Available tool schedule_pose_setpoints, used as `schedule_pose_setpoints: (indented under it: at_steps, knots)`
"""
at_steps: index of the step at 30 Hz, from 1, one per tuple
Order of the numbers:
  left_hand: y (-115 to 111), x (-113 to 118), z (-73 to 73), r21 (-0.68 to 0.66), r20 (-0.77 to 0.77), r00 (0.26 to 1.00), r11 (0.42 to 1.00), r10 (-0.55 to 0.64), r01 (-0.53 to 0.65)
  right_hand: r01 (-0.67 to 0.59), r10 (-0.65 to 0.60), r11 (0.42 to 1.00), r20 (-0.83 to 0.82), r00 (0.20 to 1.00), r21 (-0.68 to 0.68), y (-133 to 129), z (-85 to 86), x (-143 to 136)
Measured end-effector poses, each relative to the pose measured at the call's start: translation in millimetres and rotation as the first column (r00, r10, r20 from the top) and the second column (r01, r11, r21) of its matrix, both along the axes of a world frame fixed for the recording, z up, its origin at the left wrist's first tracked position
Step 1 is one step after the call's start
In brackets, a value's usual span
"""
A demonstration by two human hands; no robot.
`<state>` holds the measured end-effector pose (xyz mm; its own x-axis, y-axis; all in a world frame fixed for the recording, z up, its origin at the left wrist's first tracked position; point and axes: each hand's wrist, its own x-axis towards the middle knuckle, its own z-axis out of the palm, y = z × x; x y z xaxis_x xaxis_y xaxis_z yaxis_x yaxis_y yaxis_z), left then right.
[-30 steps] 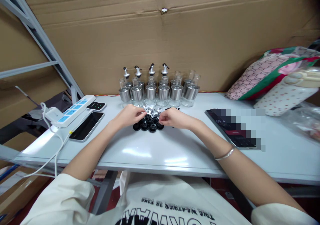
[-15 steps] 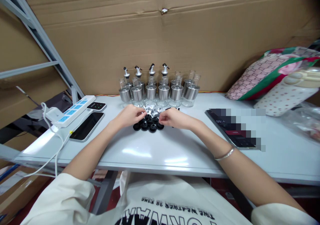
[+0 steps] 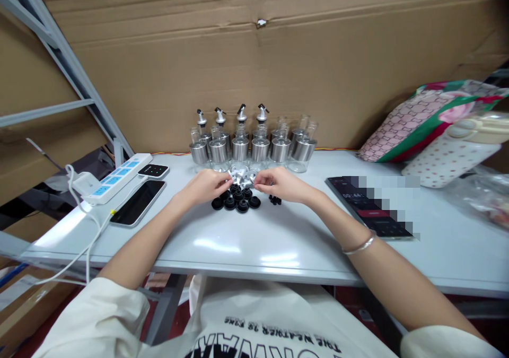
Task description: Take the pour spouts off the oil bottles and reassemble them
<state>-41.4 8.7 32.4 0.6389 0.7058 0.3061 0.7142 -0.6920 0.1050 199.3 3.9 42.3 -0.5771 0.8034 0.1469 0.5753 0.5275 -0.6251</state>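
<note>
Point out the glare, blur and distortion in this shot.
Head view: white glare streaks the glossy pale tabletop near its front edge; the small silvery parts blur together; coarse pixel blocks hide part of the black-screened phone; the clear plastic bag looks soft; wide-lens stretch seems to widen the edges; the upper right corner darkens.

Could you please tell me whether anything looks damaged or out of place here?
The cardboard behind the bottles has a small ragged hole high up, showing white against the brown. No spill is visible.

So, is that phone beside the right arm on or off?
On. The phone shows pale digits and a red bar, though part of it is pixelated.
</note>
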Motion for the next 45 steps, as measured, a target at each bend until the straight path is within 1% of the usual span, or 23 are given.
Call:
schedule_pose_setpoints:
  at_steps: [7, 9, 12, 14, 15, 16, 18, 20, 22, 23, 24, 25, 26, 28, 31, 34, 35, 36, 38, 39, 42, 45]
  knots:
    - [-0.2, -0.5, -0.5, 0.009, -0.011, 1.0, 1.0, -0.016, 0.017, -0.002, 0.002, 1.0, -0.017, 1.0, 0.031, -1.8, 0.3, -2.6]
    - [-0.9, -0.2, -1.1, 0.012, -0.018, 1.0, 1.0, -0.016, 0.016, 0.02, -0.016, 0.997, -0.055, 0.998, 0.071, -0.5, -1.3, -2.6]
    - [0.0, -0.7, -1.6, 0.04, -0.013, 1.0, 0.999, -0.009, 0.009, 0.117, -0.074, 0.974, -0.214, 0.974, 0.195, 6.3, -1.4, -2.3]
    - [4.1, -1.4, 1.0, 0.084, 0.015, 1.0, 0.996, 0.005, -0.006, 0.219, -0.122, 0.934, -0.327, 0.937, 0.281, 14.6, 5.0, -1.1]
    - [7.5, -1.4, 4.1, 0.111, 0.041, 0.999, 0.994, 0.012, -0.017, 0.27, -0.145, 0.909, -0.366, 0.919, 0.317, 19.7, 11.1, 0.1]
    - [11.8, -0.9, 8.8, 0.139, 0.07, 0.997, 0.99, 0.02, -0.03, 0.319, -0.17, 0.881, -0.395, 0.903, 0.35, 25.5, 19.0, 1.9]
    - [22.6, 2.3, 22.6, 0.193, 0.131, 0.991, 0.979, 0.036, -0.061, 0.41, -0.216, 0.821, -0.45, 0.867, 0.398, 39.2, 38.5, 7.6]
    - [34.8, 8.9, 41.0, 0.255, 0.175, 0.983, 0.962, 0.057, -0.101, 0.531, -0.269, 0.745, -0.546, 0.794, 0.405, 55.9, 58.4, 15.3]
    - [46.6, 17.8, 60.9, 0.287, 0.251, 0.965, 0.945, 0.081, -0.154, 0.633, -0.323, 0.673, -0.618, 0.717, 0.382, 74.8, 73.7, 23.5]
    - [51.8, 22.3, 70.1, 0.296, 0.322, 0.943, 0.938, 0.079, -0.18, 0.67, -0.346, 0.657, -0.65, 0.676, 0.346, 84.2, 78.7, 27.1]
    - [56.5, 26.5, 78.3, 0.302, 0.401, 0.914, 0.931, 0.071, -0.205, 0.693, -0.363, 0.655, -0.679, 0.639, 0.302, 93.0, 81.8, 30.1]
    - [60.6, 30.0, 85.2, 0.301, 0.466, 0.882, 0.925, 0.068, -0.231, 0.709, -0.375, 0.658, -0.706, 0.6, 0.253, 100.7, 83.3, 32.3]
    - [64.3, 32.5, 90.5, 0.29, 0.517, 0.853, 0.924, 0.066, -0.248, 0.708, -0.386, 0.674, -0.716, 0.582, 0.212, 107.1, 83.3, 33.8]
    - [70.8, 34.2, 96.7, 0.251, 0.558, 0.826, 0.934, 0.077, -0.256, 0.676, -0.4, 0.72, -0.702, 0.589, 0.157, 115.1, 80.8, 34.3]
    - [79.1, 28.6, 98.7, 0.155, 0.503, 0.855, 0.959, 0.131, -0.238, 0.601, -0.381, 0.78, -0.631, 0.676, 0.174, 118.0, 75.3, 29.2]
    - [82.7, 17.2, 99.0, 0.044, 0.486, 0.857, 0.974, 0.172, -0.221, 0.56, -0.382, 0.806, -0.556, 0.738, 0.19, 120.9, 75.5, 17.8]
    - [82.1, 12.9, 99.8, 0.006, 0.497, 0.85, 0.979, 0.175, -0.205, 0.569, -0.409, 0.8, -0.521, 0.749, 0.19, 123.9, 77.6, 13.1]
    - [80.5, 8.6, 101.0, -0.028, 0.513, 0.841, 0.982, 0.175, -0.187, 0.589, -0.451, 0.782, -0.468, 0.759, 0.202, 128.1, 80.5, 8.1]
    - [75.3, 0.2, 104.9, -0.078, 0.542, 0.822, 0.985, 0.173, -0.156, 0.634, -0.55, 0.719, -0.323, 0.77, 0.286, 139.2, 87.6, -1.4]
    - [72.2, -3.7, 107.2, -0.088, 0.563, 0.808, 0.985, 0.172, -0.149, 0.622, -0.58, 0.707, -0.228, 0.782, 0.336, 145.1, 90.7, -5.7]
    - [65.1, -14.4, 113.4, -0.091, 0.646, 0.746, 0.987, 0.161, -0.133, 0.59, -0.586, 0.729, -0.13, 0.8, 0.346, 158.3, 93.5, -15.0]
    - [63.8, -21.9, 115.3, -0.063, 0.707, 0.694, 0.989, 0.137, -0.13, 0.579, -0.588, 0.741, -0.089, 0.804, 0.341, 162.0, 85.6, -18.3]
